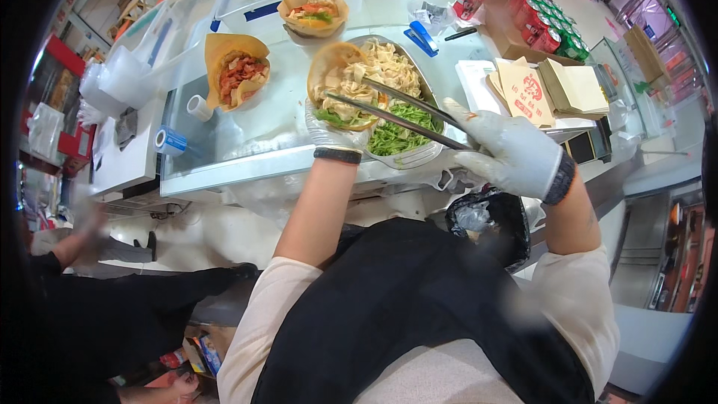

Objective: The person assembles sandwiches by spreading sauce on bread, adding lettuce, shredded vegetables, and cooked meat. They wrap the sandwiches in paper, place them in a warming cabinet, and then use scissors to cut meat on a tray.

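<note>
My left hand [328, 136], in a white glove with a dark cuff, supports an open round bread [329, 62]. Pale folded strips, perhaps tofu skin, and green leaf fill it. Metal tongs [412, 123] are gripped in my gloved right hand [507, 151], and their tips lie at the bread's filling. Just right of the bread, partly hidden by it and the tongs, sits a metal tray [412, 160]. Its far part holds more pale strips [395, 64]; shredded green vegetable [395, 137] lies in its near part.
Two filled breads in brown paper, one with reddish filling [241, 76] and one behind [314, 11], stand on the glass counter [280, 76]. Rightward are a blue stapler [422, 39], paper bags [524, 92] and drink cans [541, 22]. Another person's arm [70, 247] shows at left.
</note>
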Tool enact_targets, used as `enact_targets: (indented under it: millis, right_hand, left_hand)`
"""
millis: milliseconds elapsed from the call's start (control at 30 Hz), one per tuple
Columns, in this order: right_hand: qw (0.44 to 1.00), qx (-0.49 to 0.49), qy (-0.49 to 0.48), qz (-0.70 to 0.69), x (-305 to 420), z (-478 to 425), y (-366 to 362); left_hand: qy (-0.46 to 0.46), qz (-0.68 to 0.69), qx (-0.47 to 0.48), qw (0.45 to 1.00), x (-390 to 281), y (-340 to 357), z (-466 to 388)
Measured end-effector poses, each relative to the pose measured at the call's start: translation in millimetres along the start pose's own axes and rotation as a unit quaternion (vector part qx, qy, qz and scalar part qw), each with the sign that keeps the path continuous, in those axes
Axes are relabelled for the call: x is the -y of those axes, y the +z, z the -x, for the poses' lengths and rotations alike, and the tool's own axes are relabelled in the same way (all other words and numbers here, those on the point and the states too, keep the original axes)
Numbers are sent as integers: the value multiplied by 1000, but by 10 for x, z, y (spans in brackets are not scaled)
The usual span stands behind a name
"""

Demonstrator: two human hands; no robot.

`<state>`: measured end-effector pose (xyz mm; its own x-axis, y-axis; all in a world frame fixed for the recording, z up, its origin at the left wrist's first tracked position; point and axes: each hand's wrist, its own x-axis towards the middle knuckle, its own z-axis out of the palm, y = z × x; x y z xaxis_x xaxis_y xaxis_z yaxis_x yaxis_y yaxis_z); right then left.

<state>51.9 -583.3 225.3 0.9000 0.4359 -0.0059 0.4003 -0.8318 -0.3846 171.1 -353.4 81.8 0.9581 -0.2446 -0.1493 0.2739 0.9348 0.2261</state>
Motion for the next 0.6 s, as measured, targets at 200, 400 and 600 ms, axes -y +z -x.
enact_targets:
  millis: [200, 400, 600]
  right_hand:
    - [1000, -9, -13, -16, -65, 220, -300]
    - [996, -47, -54, -44, -95, 66, 127]
    - [995, -56, 53, -58, -208, 386, -248]
  left_hand:
    - [33, 21, -7, 999, -57, 119, 35]
    - [-15, 31, 22, 999, 16, 193, 120]
    - [43, -13, 25, 999, -58, 114, 58]
